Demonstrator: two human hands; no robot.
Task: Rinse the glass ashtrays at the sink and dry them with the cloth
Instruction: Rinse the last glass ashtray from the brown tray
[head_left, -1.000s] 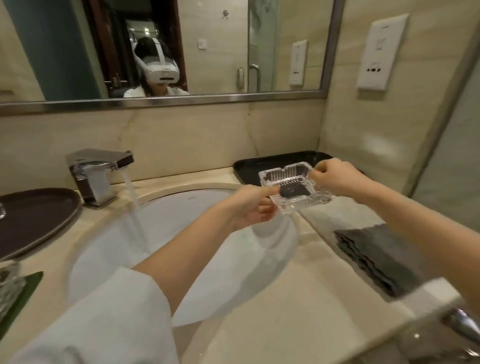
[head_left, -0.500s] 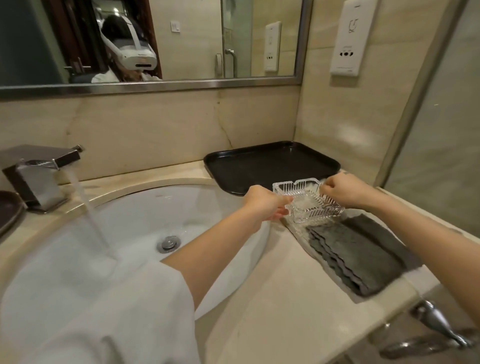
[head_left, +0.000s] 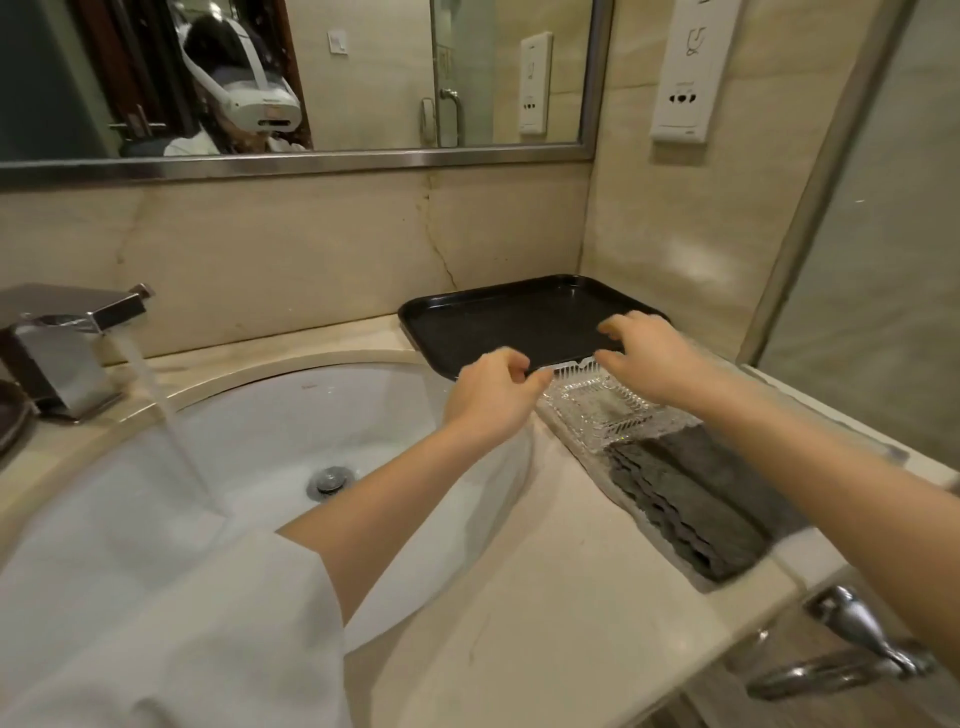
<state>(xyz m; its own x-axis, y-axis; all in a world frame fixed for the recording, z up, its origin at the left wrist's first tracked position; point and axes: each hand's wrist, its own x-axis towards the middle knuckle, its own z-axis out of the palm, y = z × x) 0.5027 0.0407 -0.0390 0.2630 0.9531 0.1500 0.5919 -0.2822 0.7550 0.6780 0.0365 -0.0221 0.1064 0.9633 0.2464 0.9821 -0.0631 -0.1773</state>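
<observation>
Left hand (head_left: 493, 397) and right hand (head_left: 652, 358) hovering over the ashtray (head_left: 605, 410), fingers loosely curled and spread, gripping nothing; whether any fingertip is touching the glass rim, cannot tell. Ashtray sitting upright on the far end of the grey cloth (head_left: 685, 499), near the right edge of the worktop (head_left: 545, 597), just in front of the black tray (head_left: 519, 317) in the far right corner. Tray lying bare. Tap (head_left: 67, 338) at the left running, water streaming into the sink (head_left: 270, 447).

Judging by how things are lying: this ashtray looking rinsed and put down on the cloth, so the wet half of its turn probably finished. Drying not yet showing, the cloth lying flat and folded under the glass, not wrapped round it. Remaining, by the look of it: lifting cloth and glass together, wiping inside and along the notched rim, then parking the dry piece somewhere, likely on the tray. Other ashtrays waiting out of view possibly, the task speaking of several; none showing here beyond this one. Tap running hinting at more rinsing ahead, or simply needing turning off.
</observation>
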